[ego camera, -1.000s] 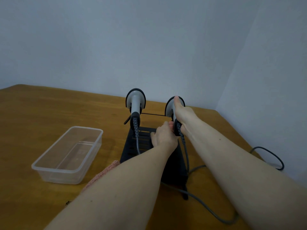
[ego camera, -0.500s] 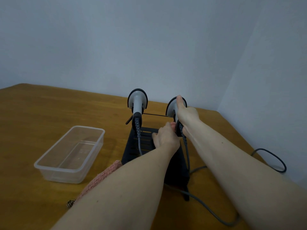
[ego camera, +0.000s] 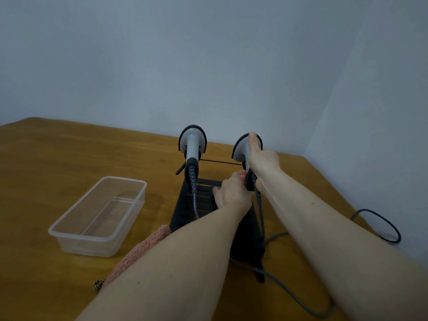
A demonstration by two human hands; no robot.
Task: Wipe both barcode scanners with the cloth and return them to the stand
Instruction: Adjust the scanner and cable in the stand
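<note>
Not much has shifted since a second ago, honestly: both hands are parked on the right-hand scanner just like before, and the whole scene only sits a touch differently in frame, so that looks like the head moving more than anything else.

From the head view, the right hand [ego camera: 262, 162] is wrapped round the right scanner [ego camera: 240, 149], thumb laid up along the back of its head, fingers curled round the grip. That scanner stands upright at the right end of the black stand [ego camera: 185, 214]. The left hand [ego camera: 231, 193] is lower down, touching the bottom of the same handle where the cable comes out; its fingers are bent in toward the handle, but whether they're actually pinching it or just resting there, I can't tell from here.

The left scanner [ego camera: 192, 144] sits upright in the stand on its own, nobody touching it, its grey cable [ego camera: 195, 205] hanging down over the stand's slotted base.

The pink cloth [ego camera: 141, 253] lies on the wooden table [ego camera: 58, 163] just in front of the stand, mostly tucked under the left forearm. To its left is a clear plastic tub [ego camera: 97, 216]. A darker cable [ego camera: 382, 228] loops on the table far right, near the wall.
</note>
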